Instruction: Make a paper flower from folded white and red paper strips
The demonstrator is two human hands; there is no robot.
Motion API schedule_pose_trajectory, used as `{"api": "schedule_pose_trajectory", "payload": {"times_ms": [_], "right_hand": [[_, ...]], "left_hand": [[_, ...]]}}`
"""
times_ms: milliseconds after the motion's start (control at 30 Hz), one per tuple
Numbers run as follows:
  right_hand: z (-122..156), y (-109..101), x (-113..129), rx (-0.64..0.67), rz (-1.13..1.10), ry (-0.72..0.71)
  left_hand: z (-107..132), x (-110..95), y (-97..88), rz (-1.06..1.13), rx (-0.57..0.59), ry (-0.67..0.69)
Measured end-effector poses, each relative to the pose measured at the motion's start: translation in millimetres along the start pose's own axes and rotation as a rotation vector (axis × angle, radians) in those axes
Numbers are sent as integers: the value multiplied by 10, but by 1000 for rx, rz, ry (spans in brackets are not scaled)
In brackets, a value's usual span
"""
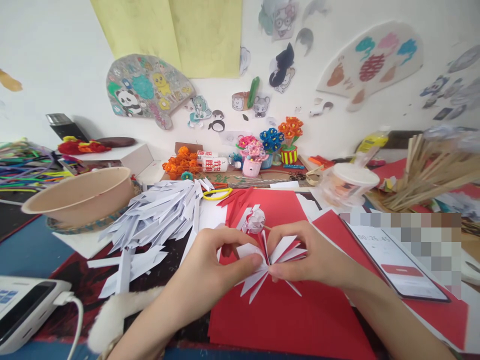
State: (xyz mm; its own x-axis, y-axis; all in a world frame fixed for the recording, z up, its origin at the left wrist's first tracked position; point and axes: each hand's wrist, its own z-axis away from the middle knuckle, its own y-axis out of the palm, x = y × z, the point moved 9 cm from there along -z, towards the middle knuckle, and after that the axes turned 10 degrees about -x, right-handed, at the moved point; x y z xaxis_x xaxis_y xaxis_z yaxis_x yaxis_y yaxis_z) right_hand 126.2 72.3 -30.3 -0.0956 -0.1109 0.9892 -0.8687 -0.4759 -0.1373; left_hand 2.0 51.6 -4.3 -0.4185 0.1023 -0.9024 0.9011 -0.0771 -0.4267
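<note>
Between both hands is a folded paper flower [255, 284], white with some red inside and pointed petals fanning out. My left hand [225, 260] pinches its left petals between thumb and fingers. On the other side, my right hand [300, 257] grips the right petals close to the centre. Just behind the hands lies a crumpled white and red paper ball [255, 220], with a thin stick showing beside it. Red paper sheets [285, 320] are stacked beneath the hands. A heap of cut white paper strips [161, 210] lies to the left.
Yellow-handled scissors [217, 194] lie behind the strips. A beige bowl [82, 195] and a white device [30, 310] with a cable stand left. At right are a phone [397, 265], a lidded plastic cup [352, 180] and wooden sticks [423, 170]. Small flower pots [252, 167] line the wall.
</note>
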Motion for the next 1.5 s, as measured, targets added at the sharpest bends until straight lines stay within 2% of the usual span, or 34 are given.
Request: {"api": "schedule_pose_trajectory", "payload": {"times_ms": [167, 500, 800, 1133, 1500], "right_hand": [[-6, 20, 2, 31, -23, -25], [-5, -19, -44, 4, 11, 10], [-11, -12, -54, 16, -75, 20], [-11, 4, -51, 31, -59, 54], [-21, -24, -102, -2, -68, 60]], "left_hand": [[-3, 1, 6, -55, 18, -21], [-5, -57, 26, 28, -16, 64], [25, -120, 9, -23, -8, 110], [-33, -90, 83, -97, 88, 106], [-46, -140, 57, -59, 30, 123]]}}
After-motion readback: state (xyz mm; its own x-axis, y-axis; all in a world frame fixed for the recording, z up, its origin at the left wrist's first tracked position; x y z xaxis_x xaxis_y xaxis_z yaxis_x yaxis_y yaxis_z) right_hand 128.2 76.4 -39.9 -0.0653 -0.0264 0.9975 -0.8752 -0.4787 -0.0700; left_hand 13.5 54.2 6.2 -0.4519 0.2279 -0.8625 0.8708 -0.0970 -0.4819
